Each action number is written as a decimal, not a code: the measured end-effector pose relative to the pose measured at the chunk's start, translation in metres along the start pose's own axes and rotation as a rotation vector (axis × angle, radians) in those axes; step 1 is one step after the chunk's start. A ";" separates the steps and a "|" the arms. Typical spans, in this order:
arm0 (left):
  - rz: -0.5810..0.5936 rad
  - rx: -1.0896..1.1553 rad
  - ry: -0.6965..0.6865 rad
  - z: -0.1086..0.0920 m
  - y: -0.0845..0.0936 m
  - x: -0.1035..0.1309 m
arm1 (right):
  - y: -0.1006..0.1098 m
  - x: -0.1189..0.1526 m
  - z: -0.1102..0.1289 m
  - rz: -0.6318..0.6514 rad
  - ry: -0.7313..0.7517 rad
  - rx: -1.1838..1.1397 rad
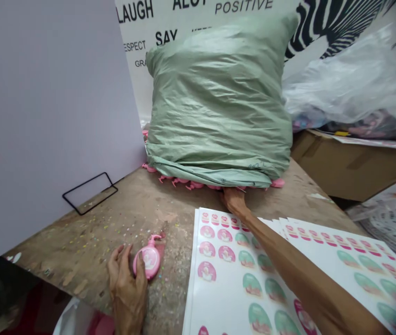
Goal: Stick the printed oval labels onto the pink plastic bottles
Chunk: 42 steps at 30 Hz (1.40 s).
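Note:
On the worn wooden table lies a small pink pump-bottle-shaped piece (151,258) with a round pink-and-white label. My left hand (127,279) holds it with the thumb over its left side, while the other fingers rest on the table beside it. Farther off, my right hand (233,199) reaches to the lower edge of a stuffed green bag (218,107). Its fingers are hidden there, so what they touch cannot be seen. More pink pump-shaped pieces (180,182) poke out in a row beneath the bag.
Sticker sheets (215,298) with pink and green labels lie under my right forearm, with more sheets (323,253) to the right. A pale panel (51,111) stands at the left, a black wire frame (89,193) by its foot. A cardboard box (344,156) is beyond the right edge.

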State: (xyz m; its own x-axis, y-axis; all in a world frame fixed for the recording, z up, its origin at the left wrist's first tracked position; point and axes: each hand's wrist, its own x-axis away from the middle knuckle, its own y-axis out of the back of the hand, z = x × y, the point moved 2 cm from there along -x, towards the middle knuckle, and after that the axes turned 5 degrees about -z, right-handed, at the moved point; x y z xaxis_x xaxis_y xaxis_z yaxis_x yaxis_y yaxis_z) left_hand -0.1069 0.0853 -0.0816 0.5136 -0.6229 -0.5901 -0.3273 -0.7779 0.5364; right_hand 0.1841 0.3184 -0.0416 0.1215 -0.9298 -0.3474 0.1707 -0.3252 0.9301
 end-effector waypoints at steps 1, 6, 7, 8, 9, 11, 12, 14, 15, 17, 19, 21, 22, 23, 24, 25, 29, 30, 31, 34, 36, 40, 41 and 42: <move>-0.045 0.014 -0.019 -0.004 0.002 0.000 | 0.008 0.007 -0.001 -0.007 0.014 0.002; -0.068 0.176 -0.138 -0.056 0.027 -0.002 | 0.082 0.072 -0.005 -0.004 0.137 -0.071; 0.018 0.261 -0.139 -0.072 0.033 -0.003 | 0.102 0.087 -0.003 0.033 0.176 -0.127; 0.171 0.362 -0.115 -0.089 0.036 -0.003 | 0.120 0.102 -0.001 0.132 0.231 -0.268; 0.318 0.472 -0.053 -0.106 0.038 -0.002 | 0.137 0.115 0.003 0.260 0.284 -0.419; 0.683 0.710 0.113 -0.134 0.038 0.005 | 0.163 0.135 0.013 0.483 0.375 -0.660; 0.858 0.795 0.196 -0.144 0.037 0.012 | 0.169 0.143 0.018 0.562 0.397 -0.748; 1.104 0.915 0.394 -0.153 0.035 0.028 | 0.169 0.155 0.027 0.609 0.366 -0.868; 1.134 0.944 0.506 -0.152 0.034 0.036 | 0.162 0.159 0.030 0.570 0.309 -0.902; 1.015 0.974 0.722 -0.141 0.032 0.047 | 0.139 0.167 0.033 0.417 0.149 -0.913; 0.800 1.005 0.857 -0.128 0.031 0.053 | 0.112 0.176 0.034 0.260 -0.004 -0.848; 0.666 1.062 0.929 -0.120 0.031 0.055 | 0.088 0.186 0.037 0.166 -0.081 -0.711; 0.639 1.092 0.958 -0.119 0.030 0.055 | 0.079 0.191 0.040 0.132 -0.086 -0.626; 0.628 1.114 0.986 -0.118 0.028 0.055 | 0.072 0.196 0.043 0.097 -0.075 -0.541; 0.628 1.129 1.012 -0.119 0.026 0.056 | 0.068 0.199 0.046 0.063 -0.056 -0.463; 0.633 1.137 1.037 -0.120 0.024 0.056 | 0.065 0.202 0.049 0.034 -0.037 -0.401; 0.625 1.147 1.079 -0.120 0.016 0.058 | 0.061 0.205 0.055 -0.040 0.047 -0.272; 0.631 1.140 1.080 -0.119 0.015 0.058 | 0.061 0.205 0.056 -0.052 0.078 -0.246; 0.640 1.133 1.078 -0.118 0.015 0.058 | 0.061 0.205 0.056 -0.063 0.110 -0.225; 0.666 1.130 1.054 -0.117 0.016 0.057 | 0.059 0.203 0.054 -0.062 0.148 -0.240; 0.674 1.141 1.043 -0.117 0.016 0.056 | 0.058 0.203 0.053 -0.042 0.124 -0.301; 0.690 1.157 1.033 -0.118 0.017 0.055 | 0.059 0.203 0.053 -0.059 0.116 -0.287; 0.691 1.159 1.033 -0.118 0.017 0.055 | 0.060 0.204 0.053 -0.073 0.128 -0.259; 0.693 1.161 1.037 -0.118 0.017 0.056 | 0.060 0.204 0.054 -0.080 0.140 -0.241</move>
State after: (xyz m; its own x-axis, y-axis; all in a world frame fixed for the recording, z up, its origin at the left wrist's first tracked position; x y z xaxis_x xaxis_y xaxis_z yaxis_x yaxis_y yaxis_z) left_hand 0.0096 0.0474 -0.0343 0.1457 -0.9001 0.4106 -0.8175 -0.3433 -0.4624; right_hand 0.1664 0.0998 -0.0501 0.2293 -0.8644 -0.4474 0.4107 -0.3308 0.8496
